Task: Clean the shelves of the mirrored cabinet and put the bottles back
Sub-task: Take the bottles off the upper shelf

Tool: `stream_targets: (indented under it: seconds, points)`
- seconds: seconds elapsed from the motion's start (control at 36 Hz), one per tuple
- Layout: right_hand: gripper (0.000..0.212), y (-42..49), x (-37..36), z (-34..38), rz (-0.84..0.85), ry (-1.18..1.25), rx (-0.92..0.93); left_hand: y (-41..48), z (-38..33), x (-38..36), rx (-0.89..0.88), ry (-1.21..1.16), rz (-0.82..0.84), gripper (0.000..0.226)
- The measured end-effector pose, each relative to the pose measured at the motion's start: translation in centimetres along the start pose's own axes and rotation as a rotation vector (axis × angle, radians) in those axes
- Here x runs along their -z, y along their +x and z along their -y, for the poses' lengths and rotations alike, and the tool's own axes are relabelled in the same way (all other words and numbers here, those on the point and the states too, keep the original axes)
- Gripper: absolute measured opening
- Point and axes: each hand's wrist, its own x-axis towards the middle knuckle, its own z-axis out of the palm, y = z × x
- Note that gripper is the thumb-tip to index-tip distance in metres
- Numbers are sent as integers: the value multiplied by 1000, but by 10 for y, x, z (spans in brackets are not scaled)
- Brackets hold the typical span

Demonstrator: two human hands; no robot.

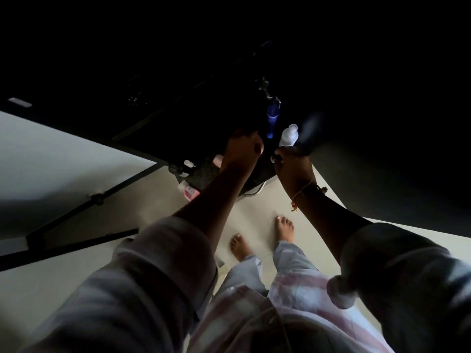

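**White bottle in hand over a dark surface**

The right hand [293, 166] grips the white bottle [288, 137] by its lower end, above the dark surface [204, 174] and just beside a blue bottle [272, 121]. The left hand [242, 151] is curled, but shadow hides whether it holds anything. The best handling is probably to keep the grip low and firm and move slowly, since the light is dim. The bottle's long axis runs away from the person, with the cap end farthest.
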Motion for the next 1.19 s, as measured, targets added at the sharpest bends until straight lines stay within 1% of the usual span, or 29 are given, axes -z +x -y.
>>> stream_targets:
  seconds: [0.06,0.14,0.25,0.33,0.39,0.5,0.56,0.67,0.81,0.94,1.0,1.06,1.11,1.17,1.19]
  points:
    - [12,2,0,-1,-7,-6,23,4,-3,0,-9,15,-9,19]
    - [13,3,0,-2,-25,7,53,11,-6,-4,-82,74,-47,13]
    - [17,2,3,0,-73,33,78,12,-13,-1,-135,101,-26,19]
    - [21,2,3,0,-66,-13,99,12,-14,0,-145,101,-32,25]
    - [22,2,2,0,-62,-33,100,12,-14,2,-130,111,-22,30]
    - [30,2,3,3,16,-69,34,13,-13,2,-91,92,5,41]
    - [29,1,3,2,-13,-70,63,15,-10,1,-73,71,-4,46]
    - [31,-6,3,2,-15,-143,118,18,-3,-4,-34,67,9,57]
    - [40,-16,1,3,-54,-156,100,23,10,-10,11,87,36,62]
    - [41,-23,3,6,-56,-182,75,26,17,-9,51,27,37,70]
    - [40,-26,4,9,-70,-189,75,27,20,-10,65,15,51,70]
    - [38,-29,6,13,-89,-170,60,29,22,-9,60,39,56,64]
    - [37,-32,7,15,-129,-162,60,31,22,-7,75,46,28,54]
    - [35,-35,6,16,-166,-184,81,32,22,0,131,-13,43,43]
    - [33,-36,5,16,-173,-188,89,31,22,4,183,-75,75,35]
